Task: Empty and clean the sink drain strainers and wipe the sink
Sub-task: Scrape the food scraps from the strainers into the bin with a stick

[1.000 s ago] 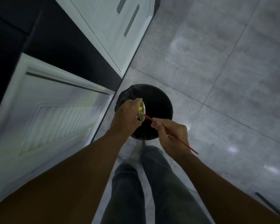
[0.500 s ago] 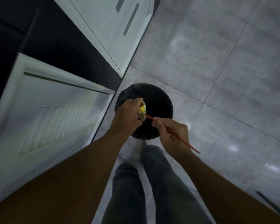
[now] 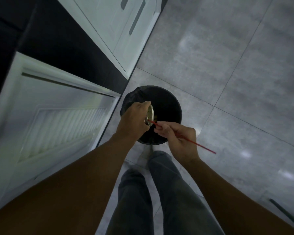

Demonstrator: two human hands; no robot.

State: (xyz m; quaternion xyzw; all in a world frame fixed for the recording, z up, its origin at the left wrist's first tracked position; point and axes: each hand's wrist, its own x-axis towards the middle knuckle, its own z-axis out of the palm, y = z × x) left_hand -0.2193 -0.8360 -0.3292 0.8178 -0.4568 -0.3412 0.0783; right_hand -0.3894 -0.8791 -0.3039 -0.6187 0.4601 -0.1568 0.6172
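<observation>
My left hand [image 3: 133, 120] grips a round metal drain strainer [image 3: 150, 114], tipped on its side with its mouth facing right over a black-lined trash bin [image 3: 166, 106] on the floor. My right hand [image 3: 178, 140] pinches a thin red stick [image 3: 196, 143] whose tip pokes into the lower rim of the strainer. A small yellow scrap [image 3: 155, 118] shows just right of the strainer, inside the bin. The strainer's inside looks pale and mostly bare.
An open white louvred cabinet door [image 3: 54, 128] stands at left, with the dark cabinet interior [image 3: 61, 48] behind it. White drawers [image 3: 124, 29] run along the top. Grey tiled floor [image 3: 227, 73] spreads to the right. My legs [image 3: 153, 192] stand just behind the bin.
The yellow lump that sat in the strainer is out of it; a yellow scrap now shows beside it in the bin. The stick tip has dropped toward the strainer's lower rim.
</observation>
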